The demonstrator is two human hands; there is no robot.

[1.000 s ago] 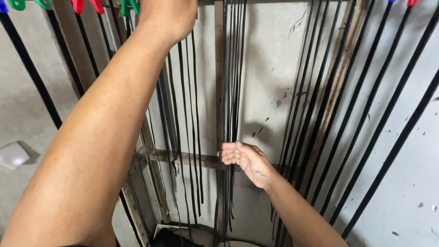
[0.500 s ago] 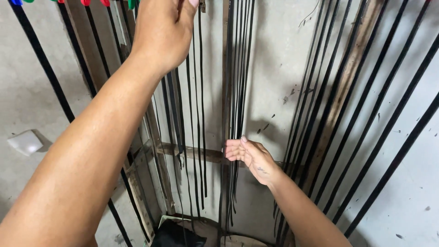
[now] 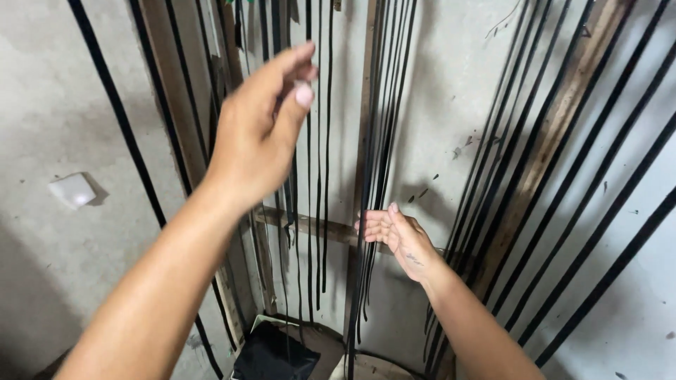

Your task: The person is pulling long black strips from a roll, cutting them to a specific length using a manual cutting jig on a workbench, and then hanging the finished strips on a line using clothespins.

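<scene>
The left hand [image 3: 262, 134], raised in the upper middle of the frame, has its fingers loosely curled with thumb and fingertips drawn near one another; whether a strip is pinched between them cannot be told, since the hand covers the strips behind it. The right hand [image 3: 398, 239], at centre and lower in the frame, is held open with the palm turned left and the fingers extended, their tips touching the central bundle of black strips [image 3: 377, 141] without closing round it.

The central bundle hangs vertically from the top edge down the middle of the frame, its loose ends reaching towards the bottom edge. Just left of it, behind the left hand, a looser group of thin black strips [image 3: 317, 211] hangs with its ends stopping above the floor. These strips lie against an upright wooden batten frame, whose horizontal crosspiece [image 3: 310, 226] runs from left of centre to just behind the right hand.

On the right half of the frame, a further set of black strips [image 3: 563, 176] slants from the upper right towards the lower centre, alongside a tilted wooden batten [image 3: 556, 127]. A single wider black strip [image 3: 116, 119] slants down the left side.

Behind everything is a grey concrete wall [image 3: 56, 84], carrying a small white square fitting [image 3: 72, 190] at the left. At the bottom centre lies a black bag-like object [image 3: 274, 355], beside a round pale object [image 3: 373, 367], only partly visible.
</scene>
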